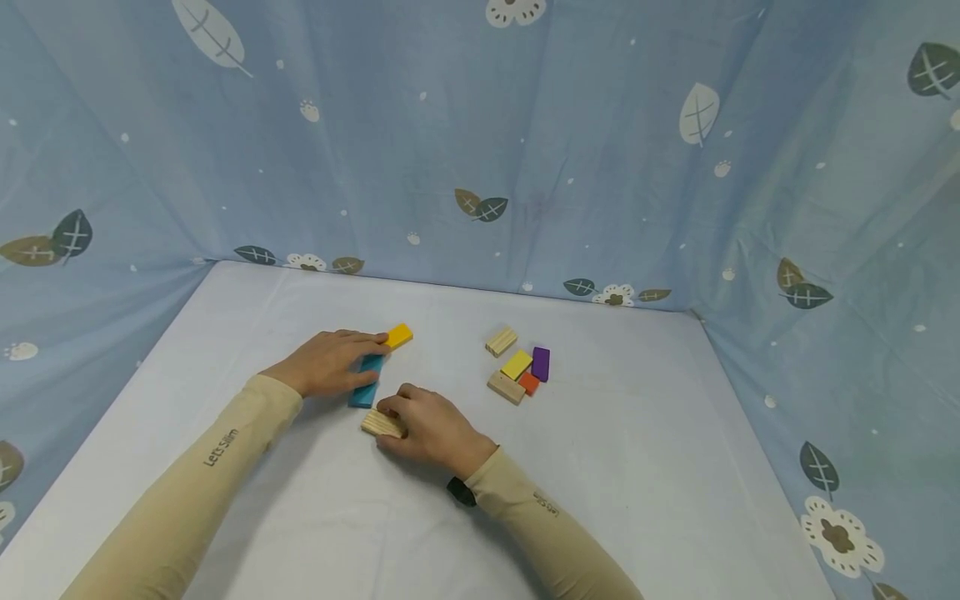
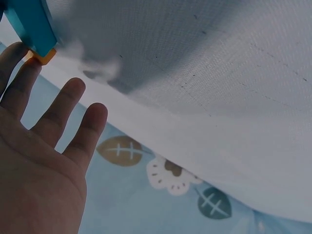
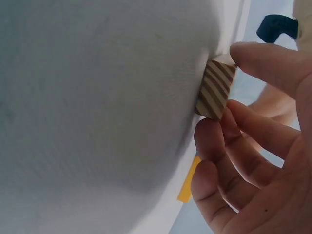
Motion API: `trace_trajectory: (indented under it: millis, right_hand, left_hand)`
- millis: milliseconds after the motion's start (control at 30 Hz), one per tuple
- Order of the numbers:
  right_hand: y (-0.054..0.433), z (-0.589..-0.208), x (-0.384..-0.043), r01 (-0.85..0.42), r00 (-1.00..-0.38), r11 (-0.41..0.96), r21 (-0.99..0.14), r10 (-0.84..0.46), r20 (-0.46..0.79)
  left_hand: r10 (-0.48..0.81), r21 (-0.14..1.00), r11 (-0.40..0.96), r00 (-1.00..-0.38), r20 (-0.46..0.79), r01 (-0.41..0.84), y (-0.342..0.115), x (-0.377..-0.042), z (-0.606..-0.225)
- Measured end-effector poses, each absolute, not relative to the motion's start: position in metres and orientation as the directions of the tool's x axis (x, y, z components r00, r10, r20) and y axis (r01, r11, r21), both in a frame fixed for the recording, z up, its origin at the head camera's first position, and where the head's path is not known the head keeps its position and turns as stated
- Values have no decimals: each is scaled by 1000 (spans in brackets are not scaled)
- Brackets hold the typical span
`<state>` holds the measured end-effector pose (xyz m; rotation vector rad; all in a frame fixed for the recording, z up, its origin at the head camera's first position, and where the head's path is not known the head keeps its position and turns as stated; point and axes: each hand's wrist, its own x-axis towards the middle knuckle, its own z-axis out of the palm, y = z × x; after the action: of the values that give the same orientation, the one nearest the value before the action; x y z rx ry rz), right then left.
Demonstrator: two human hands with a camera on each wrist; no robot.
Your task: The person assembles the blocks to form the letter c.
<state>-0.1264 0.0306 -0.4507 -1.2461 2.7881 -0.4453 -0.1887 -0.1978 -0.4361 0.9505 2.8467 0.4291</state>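
Note:
My right hand [image 1: 432, 429] pinches a plain wooden block [image 1: 384, 423] between thumb and fingers, low over the white cloth; its striped end grain shows in the right wrist view. Just beyond that block lies a flat blue block [image 1: 363, 394], partly covered by my left hand [image 1: 330, 362]. The left thumb rests along the blue block, while fingertips touch a yellow-orange block [image 1: 400, 336] at its far end. Spread, fairly straight left fingers [image 2: 62, 113] show in the left wrist view, beside the blue block [image 2: 36, 27] and the yellow-orange one.
Right of the hands lies a loose group: a wooden block [image 1: 501, 341], a yellow block [image 1: 517, 364], a purple block [image 1: 541, 364], a small red-orange block [image 1: 528, 383] and another wooden block [image 1: 506, 388]. Blue leaf-patterned curtain [image 1: 480, 150] hangs behind the white tabletop [image 1: 637, 467].

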Motion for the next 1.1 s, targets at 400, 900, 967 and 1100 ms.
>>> trace_trajectory:
  millis: [400, 900, 967, 1100]
  right_hand:
    - [37, -447, -125, -637, -680, 627, -448, -731, -56]
    - [34, -449, -124, -674, -690, 642, -366, -724, 0]
    - [33, -450, -124, -679, -689, 642, -357, -724, 8]
    - [32, -451, -123, -687, -689, 646, -334, -725, 15]
  left_hand:
    - [609, 305, 758, -793, -14, 577, -198, -188, -434]
    - [601, 295, 768, -799, -27, 568, -196, -191, -432]
    - [603, 297, 767, -797, -27, 569, -196, -191, -432]
    - [608, 302, 761, -794, -24, 573, -196, -191, -433]
